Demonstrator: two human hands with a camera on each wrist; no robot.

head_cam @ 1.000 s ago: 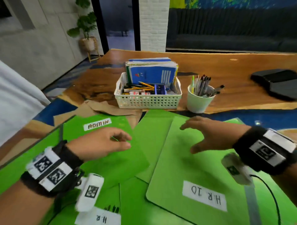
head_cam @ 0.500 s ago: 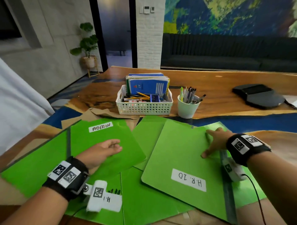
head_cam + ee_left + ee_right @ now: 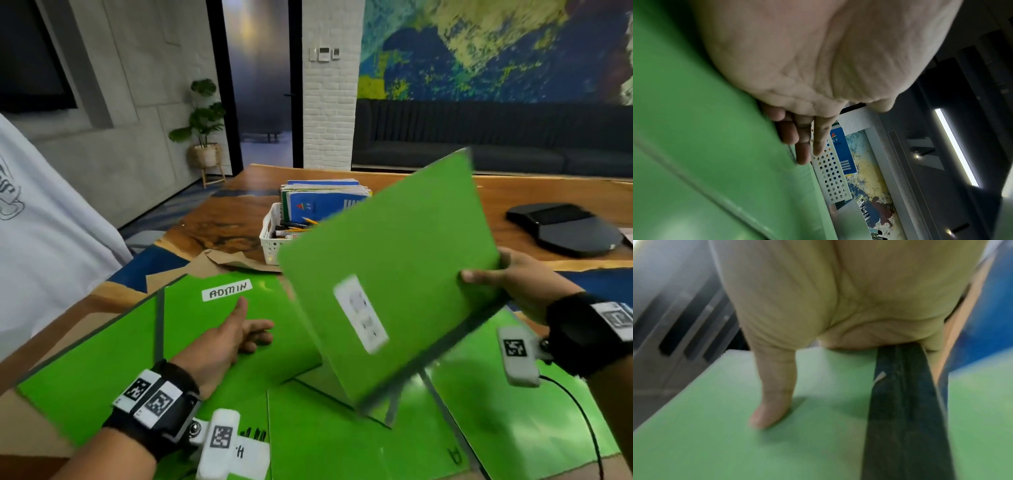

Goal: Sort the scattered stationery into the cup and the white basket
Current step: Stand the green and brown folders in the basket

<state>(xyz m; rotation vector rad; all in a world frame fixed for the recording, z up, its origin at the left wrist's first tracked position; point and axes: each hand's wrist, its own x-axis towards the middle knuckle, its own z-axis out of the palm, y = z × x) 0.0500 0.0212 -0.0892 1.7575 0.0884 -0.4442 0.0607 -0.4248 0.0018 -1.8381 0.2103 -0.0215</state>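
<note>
My right hand [image 3: 503, 277] grips the right edge of a green folder [image 3: 394, 274] with a white label and holds it raised and tilted above the pile. In the right wrist view the thumb [image 3: 774, 395] presses on the folder's green face [image 3: 735, 451] beside its dark spine [image 3: 900, 402]. My left hand [image 3: 239, 329] rests with relaxed fingers on the green ADMIN folder [image 3: 191, 342]. The white basket [image 3: 270, 240], filled with pens and blue booklets, is half hidden behind the raised folder. That folder hides the cup in the head view. The basket [image 3: 830, 175] lies beyond my left fingers [image 3: 803, 141].
More green folders [image 3: 325, 442] overlap on the near table. Crumpled brown paper [image 3: 226, 260] lies left of the basket. A flat black device [image 3: 565, 229] sits at the far right on the wooden table [image 3: 534, 192]. A person in a white shirt [image 3: 51, 246] stands at the left.
My right hand has taken the HR 10 folder by its right edge and lifted it off the pile, so it now covers the cup. My left hand stays on the ADMIN folder.
</note>
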